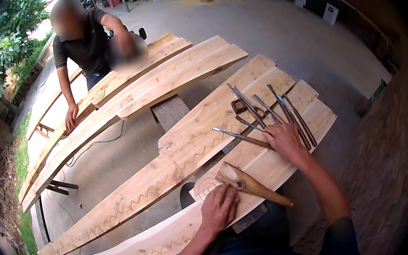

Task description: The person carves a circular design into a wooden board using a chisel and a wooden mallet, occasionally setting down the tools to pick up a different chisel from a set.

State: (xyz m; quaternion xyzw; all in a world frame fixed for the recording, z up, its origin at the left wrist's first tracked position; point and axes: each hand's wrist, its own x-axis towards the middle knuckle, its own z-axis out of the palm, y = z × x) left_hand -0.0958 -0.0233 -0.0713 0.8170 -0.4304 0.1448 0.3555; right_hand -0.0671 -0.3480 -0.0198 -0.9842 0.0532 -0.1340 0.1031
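My left hand [219, 207] lies on the nearest carved wooden board [141, 241], fingers loosely spread beside a wooden mallet [249, 183]. The mallet rests on that board, its handle pointing toward the lower right. My right hand [285, 141] is down among several carving chisels [290, 116], its fingers bent and closed at a chisel [239, 135] with a brown handle; the fingertips are partly hidden. Blades of these tools point away from me, across the nearest board and the second board [192, 153]. Zigzag lines and spiral marks show on the wood.
Across from me a person [83, 45] in a dark shirt leans over two more long boards [173, 76], one hand on the wood. A small black object [238, 106] sits beside the chisels. Stools and a cable [96, 141] are below. Plants grow at the left.
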